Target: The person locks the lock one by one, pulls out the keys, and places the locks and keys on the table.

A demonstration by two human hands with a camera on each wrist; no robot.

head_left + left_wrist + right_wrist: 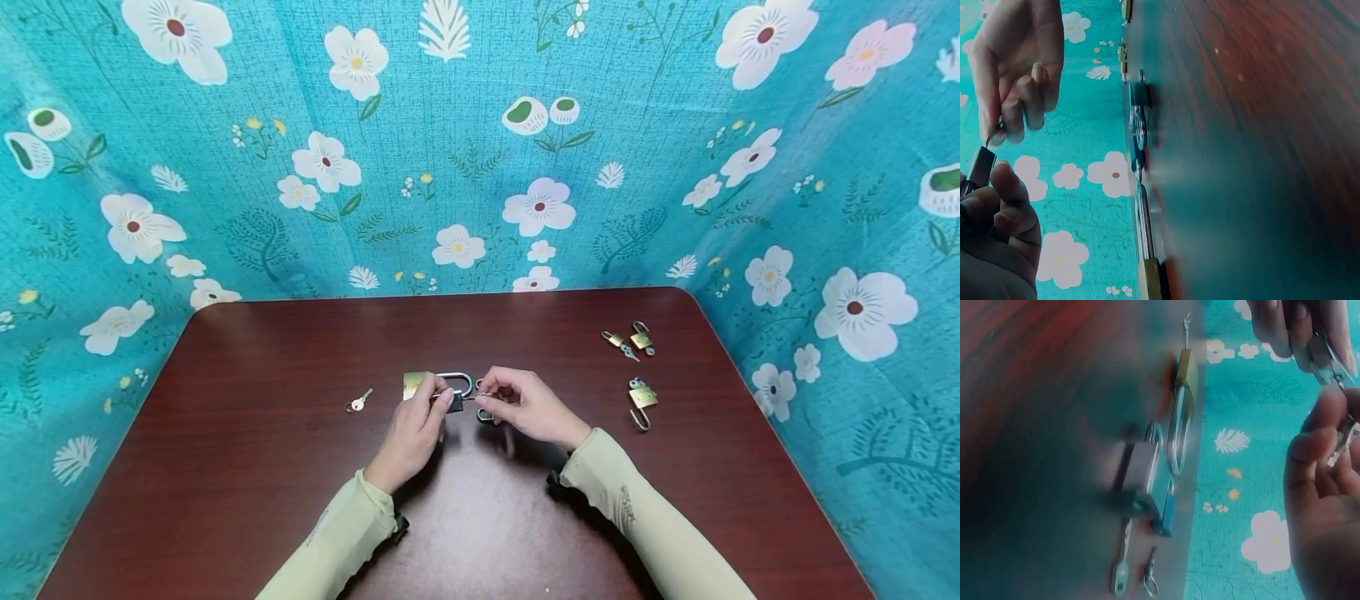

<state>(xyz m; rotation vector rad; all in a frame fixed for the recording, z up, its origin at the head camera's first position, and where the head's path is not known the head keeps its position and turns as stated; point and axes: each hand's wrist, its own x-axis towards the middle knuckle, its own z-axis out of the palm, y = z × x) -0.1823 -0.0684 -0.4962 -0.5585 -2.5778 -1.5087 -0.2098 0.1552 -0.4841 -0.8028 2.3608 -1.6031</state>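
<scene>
My left hand (415, 425) grips a small dark padlock (455, 402) just above the table. Pinched between the thumb and fingers of my right hand (532, 407) is a small key (992, 132), its blade right at the end of the padlock. In the right wrist view, more keys (1342, 442) show at the right fingertips. Behind my left hand lies a large brass padlock (413, 381) with a long steel shackle. Under the right hand, partly hidden, are smaller padlocks; the right wrist view shows a blue padlock (1168, 515) and a blurred greyish padlock (1139, 465).
A loose key (358, 404) with a ring lies left of the large padlock. On the right of the dark red table (247, 467) are three brass padlocks, the nearest an unlocked padlock (642, 397) with keys. A flowered teal cloth (480, 158) hangs around the table.
</scene>
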